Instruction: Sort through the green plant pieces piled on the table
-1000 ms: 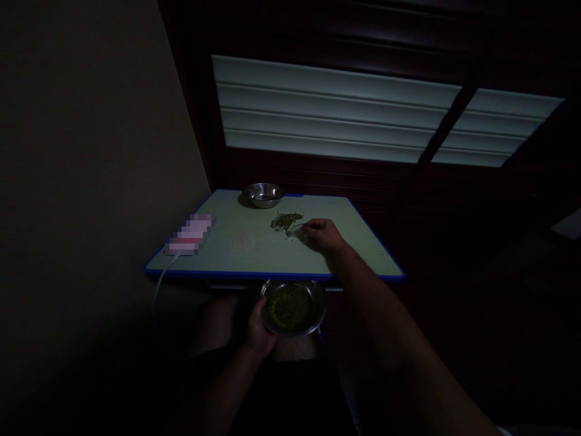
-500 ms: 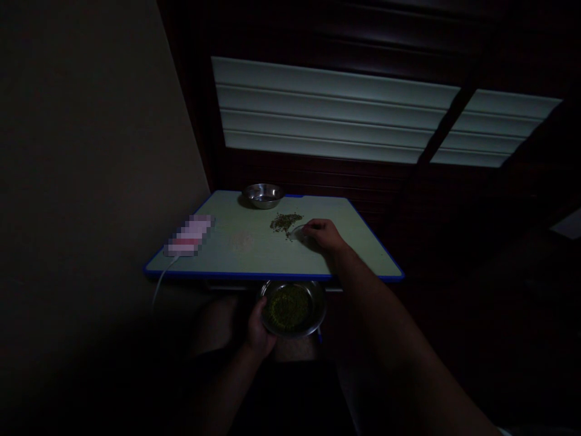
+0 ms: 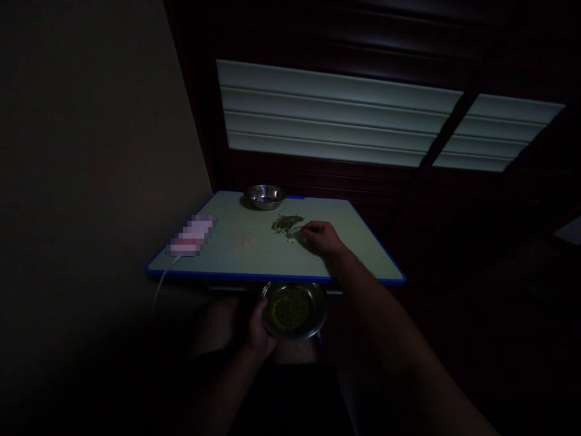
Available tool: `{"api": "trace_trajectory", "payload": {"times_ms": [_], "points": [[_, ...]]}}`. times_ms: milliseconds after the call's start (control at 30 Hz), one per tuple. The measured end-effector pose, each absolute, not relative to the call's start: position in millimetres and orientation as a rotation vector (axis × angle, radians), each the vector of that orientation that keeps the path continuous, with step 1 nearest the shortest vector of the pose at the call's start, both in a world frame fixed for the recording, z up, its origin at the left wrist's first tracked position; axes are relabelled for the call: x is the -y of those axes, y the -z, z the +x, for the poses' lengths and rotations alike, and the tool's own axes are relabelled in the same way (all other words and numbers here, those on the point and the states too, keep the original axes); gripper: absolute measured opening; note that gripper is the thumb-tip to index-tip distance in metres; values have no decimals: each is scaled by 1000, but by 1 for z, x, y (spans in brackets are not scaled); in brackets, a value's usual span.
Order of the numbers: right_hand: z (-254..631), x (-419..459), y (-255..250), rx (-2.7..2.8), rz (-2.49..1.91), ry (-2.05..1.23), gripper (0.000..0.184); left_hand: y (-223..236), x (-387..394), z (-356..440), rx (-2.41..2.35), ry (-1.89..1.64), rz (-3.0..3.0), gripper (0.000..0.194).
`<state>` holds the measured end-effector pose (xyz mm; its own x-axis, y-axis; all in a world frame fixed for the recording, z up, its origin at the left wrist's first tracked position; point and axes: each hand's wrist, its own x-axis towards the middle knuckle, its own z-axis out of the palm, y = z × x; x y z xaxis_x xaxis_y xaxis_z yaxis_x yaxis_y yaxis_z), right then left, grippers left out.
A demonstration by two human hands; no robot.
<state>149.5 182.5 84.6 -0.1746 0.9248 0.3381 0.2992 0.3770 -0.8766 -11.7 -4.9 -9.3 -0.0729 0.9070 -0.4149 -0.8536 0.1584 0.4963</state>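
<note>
Vs. 1 sec ago, R hand has edged v. slightly left, twd the grains; its tool looks thinner, tho it's dark. View shifted a bit too: tbl sits slightly farther right & nearer frame bottom.

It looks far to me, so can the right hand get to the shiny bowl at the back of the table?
Probably yes. The right hand is over the table, with only low, small bits between it and the shiny bowl. The thin thing it's pinching might get in the way.
</note>
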Motion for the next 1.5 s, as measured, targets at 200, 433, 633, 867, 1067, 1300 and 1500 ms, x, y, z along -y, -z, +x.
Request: {"api": "trace_trajectory", "payload": {"times_ms": [200, 433, 633, 867, 1067, 1300, 1500], "points": [[149, -183, -83, 1719, -1071, -847, 24, 11, 3, -11, -769, -1481, 61, 26], [148, -181, -84, 1740, -1052, -866, 22, 10, 4, -11, -762, -1473, 76, 28], [146, -176, -90, 1717, -1036, -952, 21, 9, 5, -11, -757, -1483, 88, 27], [146, -171, -96, 1718, -1044, -994, 20, 10, 5, -11, -721, -1477, 76, 28], [146, -172, -94, 1707, -1038, -975, 22, 9, 5, -11, -762, -1468, 44, 25], [144, -171, -93, 1709, -1056, -952, 22, 13, 3, -11, -748, -1467, 55, 26], [146, -173, -93, 1711, -1031, -961, 23, 15, 4, -12, -733, -1463, 82, 31]]}}
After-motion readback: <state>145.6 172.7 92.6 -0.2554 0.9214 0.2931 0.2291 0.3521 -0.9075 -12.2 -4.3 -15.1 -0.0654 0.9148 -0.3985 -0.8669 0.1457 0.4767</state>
